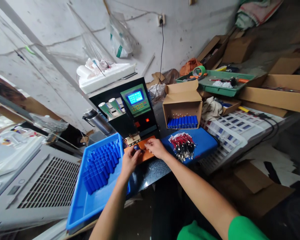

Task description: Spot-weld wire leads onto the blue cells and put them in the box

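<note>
My left hand (130, 160) is closed around a small blue cylindrical cell (136, 147), holding it on the orange work pad (147, 155) under the welding tips (132, 137) of a black machine (130, 110). Beside it, my right hand (155, 148) rests on the pad with fingers pinched together near the same cell; what it pinches is too small to make out. A blue tray (82, 203) holding several blue cells (101, 165) lies to the left of my left hand.
A bundle of red and black wires (183, 145) lies on a blue mat (205, 141) at right. Behind it stands an open cardboard box (182, 103) of blue cells. A white divided tray (230, 128), a green tray (215, 87) and more boxes crowd the far right.
</note>
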